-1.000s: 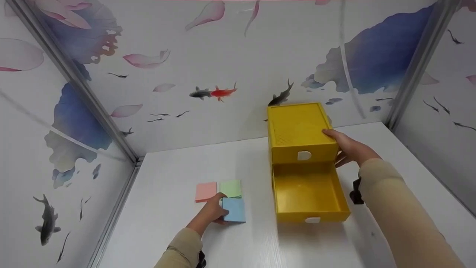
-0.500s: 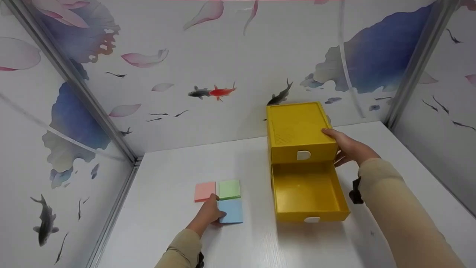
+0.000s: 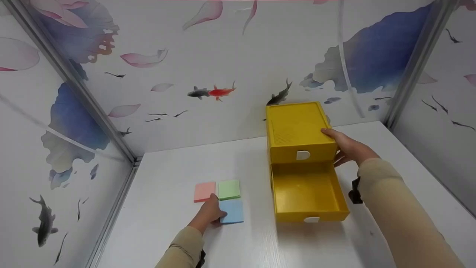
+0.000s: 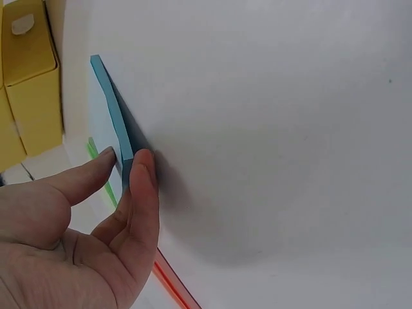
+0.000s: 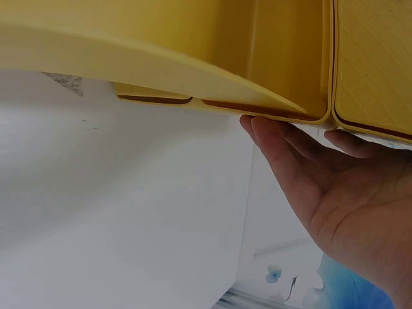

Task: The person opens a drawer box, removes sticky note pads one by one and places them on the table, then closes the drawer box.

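Note:
My left hand pinches a blue sticky-note pad at its left edge, thumb on top and fingers beneath, as the left wrist view also shows. The pad lies just in front of a green sticky-note pad. Beside that, to the left, is a pink sticky-note pad, partly overlapped by my fingers. At the right, a yellow drawer unit has an upper drawer pushed in and a lower drawer pulled out with nothing inside. My right hand rests against its right side, thumb on the top edge, fingers extended along the wall.
The white table meets a patterned back wall close behind the drawer unit. Side panels with metal corner posts bound the space. White tabs mark the drawer fronts.
My left hand and the blue pad have shifted slightly left and down onto the table, so more of the green pad shows. My right hand stays on the drawer unit.

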Motion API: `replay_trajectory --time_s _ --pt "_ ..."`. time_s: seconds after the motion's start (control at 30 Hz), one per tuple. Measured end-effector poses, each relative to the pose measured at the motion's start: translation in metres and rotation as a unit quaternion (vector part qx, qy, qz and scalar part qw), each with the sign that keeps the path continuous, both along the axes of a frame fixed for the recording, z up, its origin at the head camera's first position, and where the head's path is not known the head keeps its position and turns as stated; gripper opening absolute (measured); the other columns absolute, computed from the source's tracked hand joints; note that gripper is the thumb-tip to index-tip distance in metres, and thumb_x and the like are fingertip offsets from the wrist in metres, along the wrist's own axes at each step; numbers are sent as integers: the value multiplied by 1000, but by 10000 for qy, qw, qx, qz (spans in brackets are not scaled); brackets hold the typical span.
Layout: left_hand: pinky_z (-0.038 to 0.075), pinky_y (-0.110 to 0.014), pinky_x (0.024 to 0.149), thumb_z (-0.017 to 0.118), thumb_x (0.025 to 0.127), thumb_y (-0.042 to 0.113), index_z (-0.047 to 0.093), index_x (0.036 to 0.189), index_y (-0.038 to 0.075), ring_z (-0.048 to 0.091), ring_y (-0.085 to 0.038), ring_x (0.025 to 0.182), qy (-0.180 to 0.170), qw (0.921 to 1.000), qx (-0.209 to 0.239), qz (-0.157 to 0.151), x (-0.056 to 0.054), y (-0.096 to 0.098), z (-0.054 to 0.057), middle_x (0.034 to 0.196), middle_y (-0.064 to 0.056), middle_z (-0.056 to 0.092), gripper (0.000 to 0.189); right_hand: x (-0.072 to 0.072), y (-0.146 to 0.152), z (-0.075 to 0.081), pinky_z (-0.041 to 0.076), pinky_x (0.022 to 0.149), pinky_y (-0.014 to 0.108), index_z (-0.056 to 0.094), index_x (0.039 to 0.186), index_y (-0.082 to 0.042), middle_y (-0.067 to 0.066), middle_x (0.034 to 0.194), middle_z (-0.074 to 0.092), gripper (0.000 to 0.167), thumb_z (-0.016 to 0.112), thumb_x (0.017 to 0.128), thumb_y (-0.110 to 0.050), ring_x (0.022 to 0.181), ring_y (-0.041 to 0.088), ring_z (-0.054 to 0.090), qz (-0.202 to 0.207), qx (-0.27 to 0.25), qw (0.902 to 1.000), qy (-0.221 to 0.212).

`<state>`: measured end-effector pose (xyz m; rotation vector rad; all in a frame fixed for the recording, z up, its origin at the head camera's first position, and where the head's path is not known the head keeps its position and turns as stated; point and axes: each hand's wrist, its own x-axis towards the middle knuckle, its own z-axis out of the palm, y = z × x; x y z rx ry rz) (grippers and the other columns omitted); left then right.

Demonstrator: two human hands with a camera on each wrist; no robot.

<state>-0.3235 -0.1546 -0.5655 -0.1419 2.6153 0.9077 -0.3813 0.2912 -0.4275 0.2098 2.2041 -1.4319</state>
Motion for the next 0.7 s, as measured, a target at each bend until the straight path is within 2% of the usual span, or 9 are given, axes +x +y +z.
replay_trajectory --time_s 0.17,0.4,0.57,0.7 --pt "48 -28 50 74 86 7 17 149 -8 55 -18 53 23 9998 -187 6 2 1 1 106 -20 56 87 0 0 0 51 88 46 15 151 1 25 132 44 102 29 89 -79 110 40 53 7 -25 10000 7" --pt "48 -29 49 75 85 6 21 145 -10 54 -18 49 160 9994 -271 -122 6 1 4 79 -16 57 82 -1 0 0 51 88 49 12 150 4 28 131 40 101 27 91 -76 113 43 52 94 -117 9999 41" --pt "49 -30 51 74 86 7 18 149 -7 53 -19 51 77 9997 -229 5 8 2 6 96 -18 56 86 0 0 0 50 89 49 10 151 3 28 133 38 101 28 90 -77 115 44 50 58 -147 9999 6" --pt "48 -29 51 74 86 7 17 151 -5 51 -19 51 51 9998 -162 87 8 2 3 107 -19 55 86 1 0 0 51 89 48 11 151 2 28 133 39 100 27 91 -76 114 44 50 65 -124 9999 26"
